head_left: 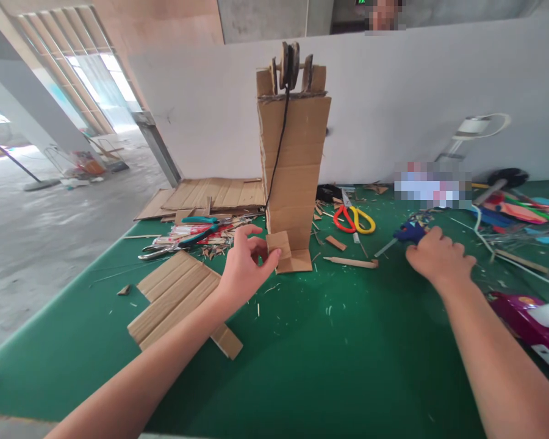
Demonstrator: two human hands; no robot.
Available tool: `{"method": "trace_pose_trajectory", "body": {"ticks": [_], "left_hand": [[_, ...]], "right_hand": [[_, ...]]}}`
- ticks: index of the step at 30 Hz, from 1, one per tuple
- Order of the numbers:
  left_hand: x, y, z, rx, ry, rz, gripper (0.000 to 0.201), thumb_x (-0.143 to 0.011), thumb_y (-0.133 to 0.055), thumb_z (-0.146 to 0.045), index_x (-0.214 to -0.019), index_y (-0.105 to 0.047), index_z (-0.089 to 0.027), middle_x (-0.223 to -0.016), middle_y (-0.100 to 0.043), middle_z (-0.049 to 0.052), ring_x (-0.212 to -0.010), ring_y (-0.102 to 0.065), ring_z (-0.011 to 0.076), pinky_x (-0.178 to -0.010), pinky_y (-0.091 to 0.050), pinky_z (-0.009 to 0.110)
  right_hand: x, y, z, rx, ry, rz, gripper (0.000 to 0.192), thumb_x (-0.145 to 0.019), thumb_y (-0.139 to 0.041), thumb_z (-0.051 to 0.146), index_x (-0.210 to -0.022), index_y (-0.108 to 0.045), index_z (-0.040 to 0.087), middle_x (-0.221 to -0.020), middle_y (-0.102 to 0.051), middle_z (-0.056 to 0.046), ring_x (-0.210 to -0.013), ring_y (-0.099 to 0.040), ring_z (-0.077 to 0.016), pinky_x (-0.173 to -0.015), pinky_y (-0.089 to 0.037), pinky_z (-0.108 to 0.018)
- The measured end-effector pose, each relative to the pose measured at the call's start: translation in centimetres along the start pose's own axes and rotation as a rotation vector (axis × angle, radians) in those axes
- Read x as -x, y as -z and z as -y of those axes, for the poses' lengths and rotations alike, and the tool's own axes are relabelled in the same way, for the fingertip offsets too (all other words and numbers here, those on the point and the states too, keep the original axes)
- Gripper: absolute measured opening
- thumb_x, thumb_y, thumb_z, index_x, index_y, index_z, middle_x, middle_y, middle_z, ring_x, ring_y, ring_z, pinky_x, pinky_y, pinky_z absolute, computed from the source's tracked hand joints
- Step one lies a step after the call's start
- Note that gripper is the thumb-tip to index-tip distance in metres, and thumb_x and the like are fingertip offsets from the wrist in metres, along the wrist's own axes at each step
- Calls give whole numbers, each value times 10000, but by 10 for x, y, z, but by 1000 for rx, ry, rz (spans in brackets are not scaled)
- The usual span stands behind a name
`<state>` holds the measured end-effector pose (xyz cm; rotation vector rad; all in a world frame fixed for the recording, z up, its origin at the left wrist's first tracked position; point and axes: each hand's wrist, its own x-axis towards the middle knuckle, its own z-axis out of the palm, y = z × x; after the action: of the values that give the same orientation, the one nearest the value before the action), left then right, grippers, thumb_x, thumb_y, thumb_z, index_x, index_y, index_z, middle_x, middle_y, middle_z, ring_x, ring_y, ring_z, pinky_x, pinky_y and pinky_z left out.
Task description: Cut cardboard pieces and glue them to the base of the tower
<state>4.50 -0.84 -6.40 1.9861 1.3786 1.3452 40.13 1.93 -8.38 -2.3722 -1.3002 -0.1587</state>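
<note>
The left hand (246, 263) pinches a small square cardboard piece (279, 244) against the tall brown cardboard tower (293, 171); the right hand (437, 256) grips a blue glue gun (409, 231) on the green table (329, 341).

We note a green table (329, 366), an upright cardboard tower (293, 177) standing on it, flat cardboard sheets (174, 299) at left, pliers (183, 241), red-and-yellow scissors (354, 219), a wooden stick (350, 263), a blue glue gun (409, 231), scattered cardboard scraps.
</note>
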Motion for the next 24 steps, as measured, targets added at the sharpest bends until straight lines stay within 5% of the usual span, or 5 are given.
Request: {"method": "trace_pose_trajectory", "body": {"ticks": [3, 7, 11, 16, 24], "left_hand": [[0, 0, -1, 44, 0, -9, 422, -755, -615, -267, -1058, -323, -233, -653, -581, -69, -544, -512, 92, -551, -413, 241], [-1, 0, -5, 146, 31, -37, 493, -738, -632, -244, -1130, -333, -225, -648, -569, -67, -560, -530, 96, -556, -433, 243], [-5, 1, -7, 215, 174, -47, 407, -724, -652, -276, -1074, -458, -196, -656, -602, -32, -583, -568, 111, -532, -429, 241], [-6, 1, -11, 227, 255, -49, 244, -694, -681, -301, -870, -582, -163, -731, -645, 16, -632, -591, 121, -580, -478, 261], [1, -1, -26, 170, 301, 24, 137, -687, -655, -271, -706, -581, -157, -681, -613, 9, -632, -557, 128, -610, -462, 277]], "right_hand": [[-1, -5, -3, -20, -4, 3, 387, -689, -575, 285, -1030, -541, 105, -1029, -539, -308, -1015, -472, -491, -679, -327, -581], [8, 8, 10, -90, 141, -417, 412, -699, -598, 319, -1055, -562, 114, -1136, -495, -302, -1039, -439, -459, -706, -338, -560], [50, 30, 54, -269, 655, -590, 242, -785, -548, 255, -998, -547, 139, -904, -579, -144, -938, -518, -297, -806, -390, -435], [132, 39, 117, -184, 1181, -437, 162, -835, -534, 224, -984, -560, 169, -924, -626, -93, -823, -504, -228, -745, -349, -373], [155, 27, 140, -135, 1120, -339, 193, -865, -496, 275, -951, -606, 143, -855, -637, -82, -754, -459, -217, -640, -259, -373]]}}
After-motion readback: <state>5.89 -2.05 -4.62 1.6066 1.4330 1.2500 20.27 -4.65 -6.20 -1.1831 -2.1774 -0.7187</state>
